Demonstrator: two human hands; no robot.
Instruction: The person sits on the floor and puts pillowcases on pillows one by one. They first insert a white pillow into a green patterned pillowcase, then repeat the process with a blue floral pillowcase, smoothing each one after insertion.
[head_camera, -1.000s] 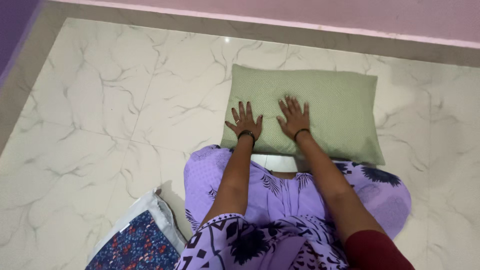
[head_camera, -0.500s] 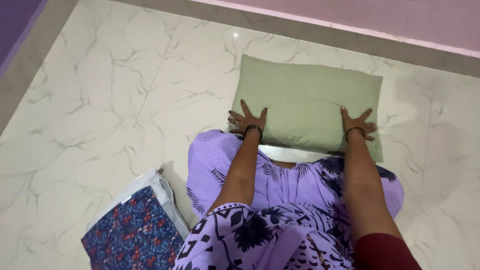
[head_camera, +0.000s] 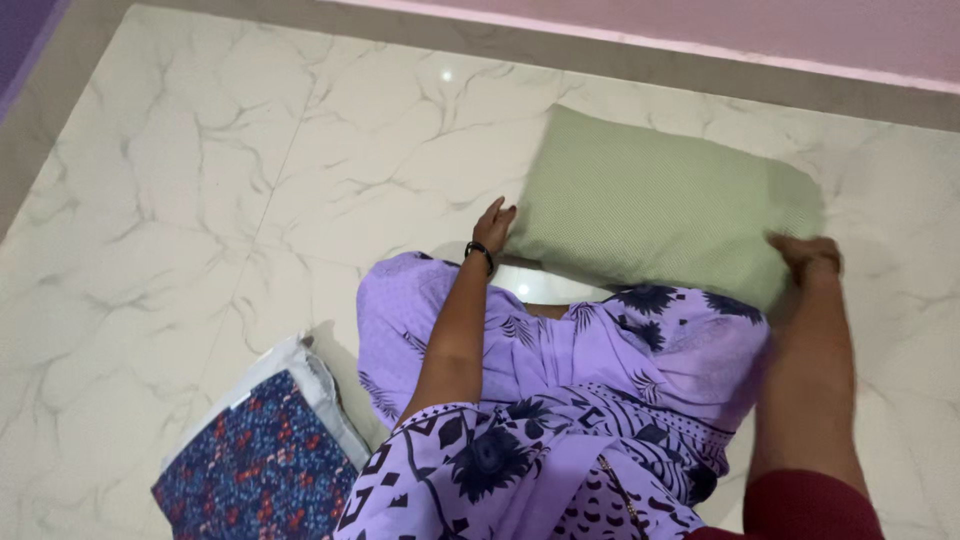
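Observation:
A pale green pillow (head_camera: 655, 205) lies on the white marble floor (head_camera: 200, 200) in front of my knees. My left hand (head_camera: 493, 228), with a dark band at the wrist, grips the pillow's near left corner. My right hand (head_camera: 812, 258) is blurred and holds the pillow's near right corner, fingers curled over the edge. The pillow looks slightly lifted and tilted. My lap is covered by purple patterned cloth (head_camera: 560, 400).
A folded dark blue floral cloth with a white edge (head_camera: 262, 455) lies on the floor at my left. A grey border strip and a pink wall (head_camera: 700, 30) run along the far side.
My hands went from lying flat on the middle of the pillow to its two near corners, then closed on them. The pillow has shifted and tilted.

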